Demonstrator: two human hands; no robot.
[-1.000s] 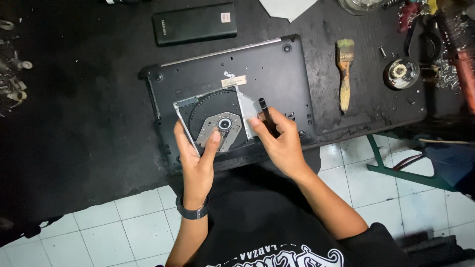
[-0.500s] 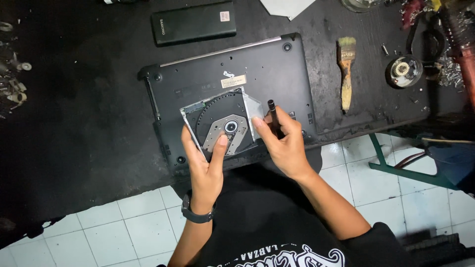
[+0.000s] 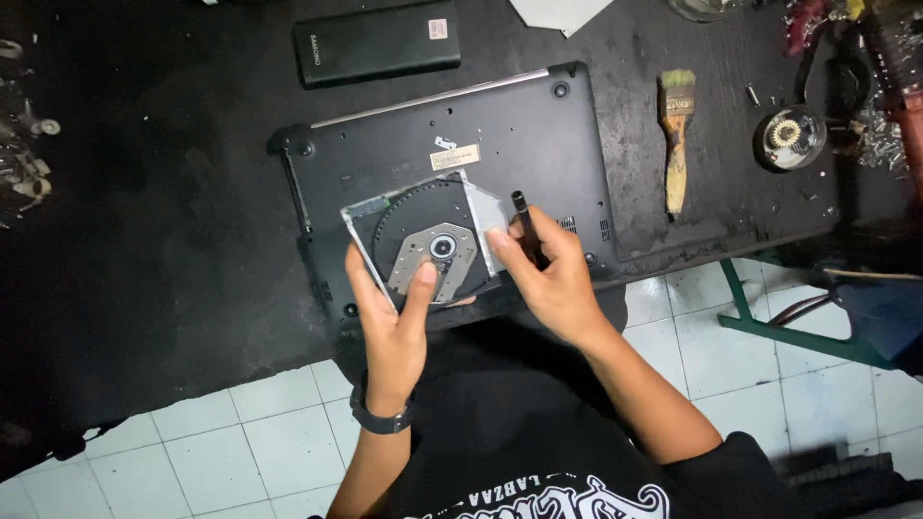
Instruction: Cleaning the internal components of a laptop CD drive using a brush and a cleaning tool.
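A black laptop (image 3: 500, 130) lies upside down on the dark workbench. Above its near edge I hold a square optical disc drive (image 3: 423, 235), its round black tray and metal hub facing up. My left hand (image 3: 389, 322) grips the drive from below, thumb resting on the metal hub plate. My right hand (image 3: 548, 279) steadies the drive's right edge with its fingertips and also holds a black screwdriver (image 3: 527, 226) that points away from me.
A black battery pack (image 3: 377, 43) lies beyond the laptop. A paint brush (image 3: 676, 139) and a small round tin (image 3: 790, 137) sit to the right, with tools and loose parts at the far right. Small metal parts (image 3: 29, 154) lie at the left edge. White floor tiles (image 3: 240, 432) show below.
The drive has shifted slightly to the right and turned a little in my hands. My left thumb has moved onto the hub plate.
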